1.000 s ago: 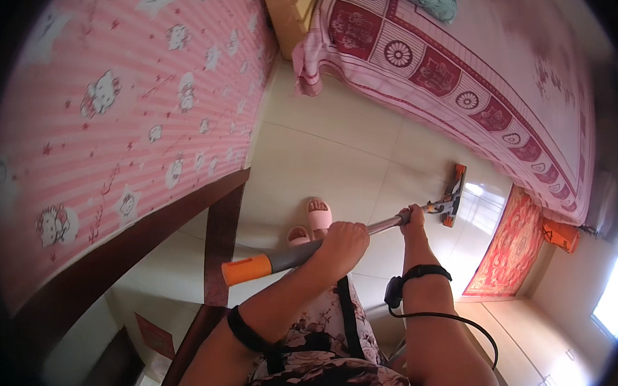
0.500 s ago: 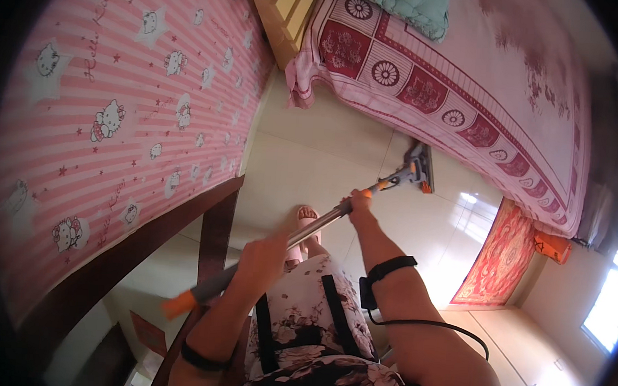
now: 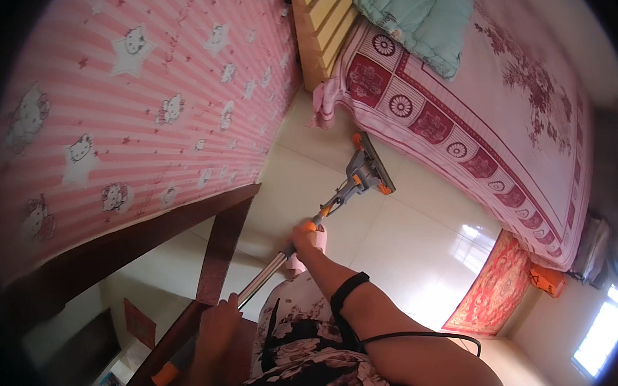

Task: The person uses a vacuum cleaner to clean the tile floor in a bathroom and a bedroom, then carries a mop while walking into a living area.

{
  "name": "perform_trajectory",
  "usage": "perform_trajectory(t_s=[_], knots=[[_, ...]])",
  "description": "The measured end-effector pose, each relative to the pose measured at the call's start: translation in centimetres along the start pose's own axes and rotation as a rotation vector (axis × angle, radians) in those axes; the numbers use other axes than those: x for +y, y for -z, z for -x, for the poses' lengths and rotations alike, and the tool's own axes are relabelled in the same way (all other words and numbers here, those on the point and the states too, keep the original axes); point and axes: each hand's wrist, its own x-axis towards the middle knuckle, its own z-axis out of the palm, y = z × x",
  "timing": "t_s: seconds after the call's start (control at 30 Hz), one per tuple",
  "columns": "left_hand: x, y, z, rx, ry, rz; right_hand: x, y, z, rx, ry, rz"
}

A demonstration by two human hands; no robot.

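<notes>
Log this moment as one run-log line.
left hand: grips mop handle low | right hand: grips it higher | mop head: on tiled floor beside bed

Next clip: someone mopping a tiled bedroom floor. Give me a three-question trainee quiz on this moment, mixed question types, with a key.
1. True or false: both hands grip the mop handle.
2. Multiple choice: the mop head lies
A. on the red rug
B. on the pale floor tiles beside the bed
C. against the pink striped wall
3. Fill in: the hand farther down the handle, nearer the mop head, is the ____ hand.

Key
1. True. The left hand holds the upper part near the orange end grip; the right hand holds it lower down.
2. B. It sits on the tiles close to the bedspread's hanging edge.
3. Right.
</notes>
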Motion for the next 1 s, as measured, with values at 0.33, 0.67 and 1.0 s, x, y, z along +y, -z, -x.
perform_trajectory(t_s=[0.33,0.67,1.0], knots=[[0.1,0.5,5.7,-0.033,-0.022,0.025,2.3,0.0,4.0,-0.044,-0.004,0.063],[2.0,-0.6,-2.7,0.144,-0.190,0.133,-3.6,5.3,-2.8,0.154,0.023,-0.073],[-5.5,-0.1,-6.8,0.082,-0.090,0.170,-2.2,-3.2,-6.0,0.059,-0.020,-0.210]])
